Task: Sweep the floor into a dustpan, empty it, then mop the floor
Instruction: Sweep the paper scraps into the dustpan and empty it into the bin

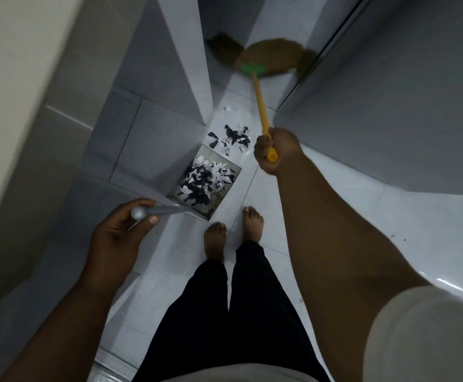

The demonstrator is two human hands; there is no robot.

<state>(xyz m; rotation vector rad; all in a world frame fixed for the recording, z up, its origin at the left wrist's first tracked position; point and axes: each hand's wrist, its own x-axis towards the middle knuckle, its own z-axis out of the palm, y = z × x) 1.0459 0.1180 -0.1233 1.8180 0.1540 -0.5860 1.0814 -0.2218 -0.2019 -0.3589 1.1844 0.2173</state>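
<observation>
A metal dustpan rests on the pale tiled floor just ahead of my bare feet, filled with black and white paper scraps. My left hand grips its grey handle. More paper scraps lie loose on the floor beyond the pan's far edge. My right hand is closed around the yellow handle of a broom. The broom's brown bristles and green collar are far ahead, blurred, past the loose scraps.
I stand in a narrow passage of glossy white tiles. A grey wall corner juts in on the left, right beside the dustpan. Another grey wall or door runs along the right. A few small specks dot the floor at right.
</observation>
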